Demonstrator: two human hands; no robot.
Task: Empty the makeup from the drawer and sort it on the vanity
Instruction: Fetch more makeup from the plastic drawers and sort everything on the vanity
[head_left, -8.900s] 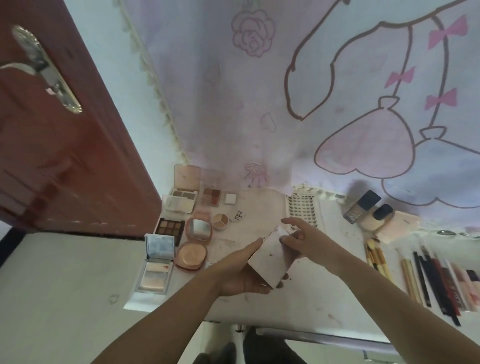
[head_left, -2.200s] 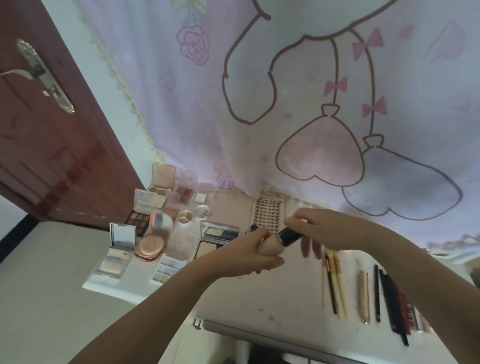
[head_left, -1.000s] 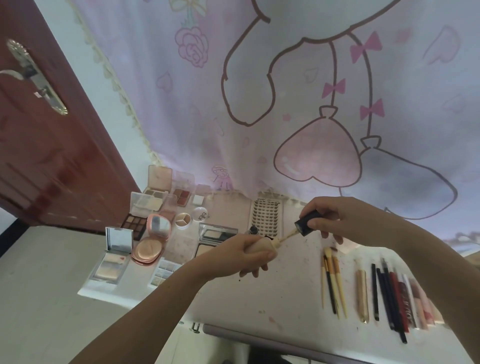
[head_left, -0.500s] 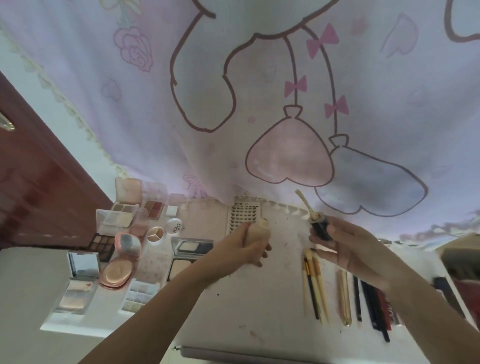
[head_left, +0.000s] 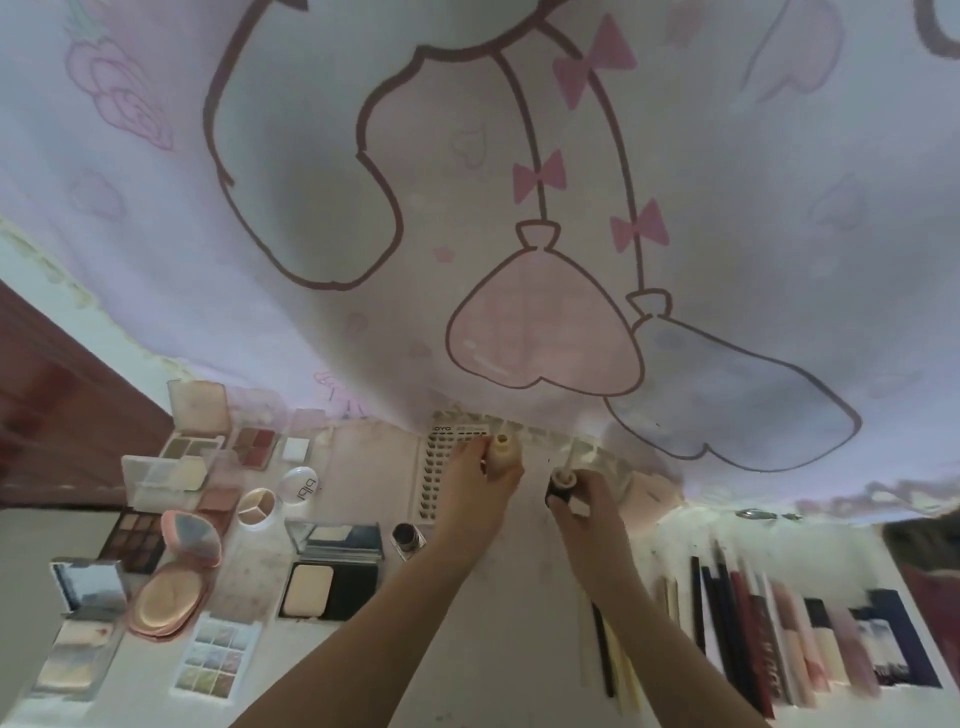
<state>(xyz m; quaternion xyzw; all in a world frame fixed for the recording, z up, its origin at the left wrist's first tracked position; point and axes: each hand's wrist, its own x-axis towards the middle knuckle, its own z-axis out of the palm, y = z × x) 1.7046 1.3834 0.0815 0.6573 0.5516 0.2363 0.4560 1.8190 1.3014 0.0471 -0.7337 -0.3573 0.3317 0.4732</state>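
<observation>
While left fingers (head_left: 480, 457) wrap the bottle (head_left: 503, 453), right fingers (head_left: 584, 499) pinch its cap (head_left: 560, 480).

A large pale curtain (head_left: 519, 208), printed with pink bows, hearts and a rose in brown outline, is hung across most of the view and is lit softly from behind. Left of the curtain, a white wall (head_left: 31, 260) and a dark red door (head_left: 57, 415) are seen. Below the curtain, a white vanity (head_left: 519, 623) is seen.

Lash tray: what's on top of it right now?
The left hand, gripping the open beige bottle, covers the right side of the lash tray. Lash rows show on its left side; what lies under the hand cannot be seen.
</observation>
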